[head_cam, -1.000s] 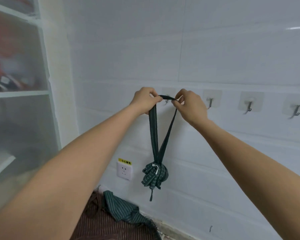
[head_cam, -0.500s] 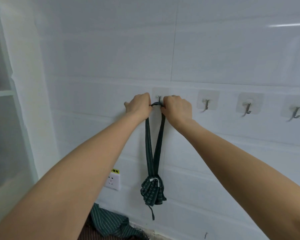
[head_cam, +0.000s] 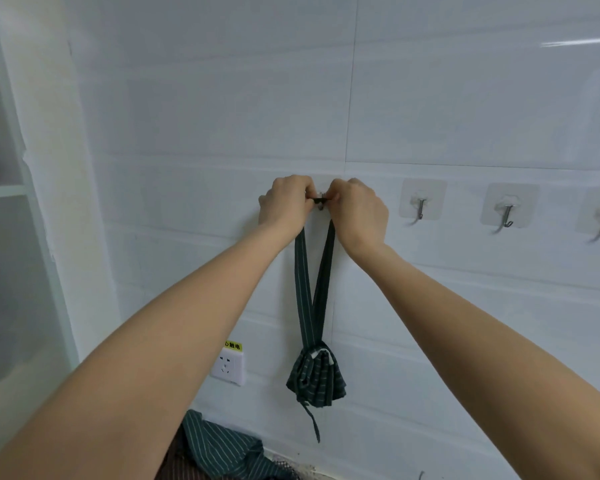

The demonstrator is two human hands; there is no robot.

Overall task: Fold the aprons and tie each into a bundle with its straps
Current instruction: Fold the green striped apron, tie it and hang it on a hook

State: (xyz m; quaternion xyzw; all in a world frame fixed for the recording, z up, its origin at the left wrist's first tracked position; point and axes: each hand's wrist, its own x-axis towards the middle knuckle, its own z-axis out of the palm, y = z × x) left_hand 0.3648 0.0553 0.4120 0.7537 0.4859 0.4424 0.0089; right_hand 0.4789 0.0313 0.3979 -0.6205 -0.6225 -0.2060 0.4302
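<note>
A dark green striped apron bundle (head_cam: 315, 377) hangs against the white wall from its strap loop (head_cam: 313, 282). Both hands are up at a wall hook (head_cam: 321, 204). My left hand (head_cam: 284, 204) pinches the top of the loop on the hook's left side. My right hand (head_cam: 359, 211) pinches it on the right side. The short stretch of strap between them lies across the hook. A thin strap end dangles below the bundle.
Three bare metal hooks (head_cam: 420, 208) on clear adhesive pads run along the wall to the right. A white wall socket (head_cam: 227, 366) sits left of the bundle. More striped aprons (head_cam: 222, 448) lie heaped below. A white shelf frame (head_cam: 18, 192) stands at the left.
The hands moved closer together and brought the strap loop onto the wall hook. The bundle now hangs closer to the wall.
</note>
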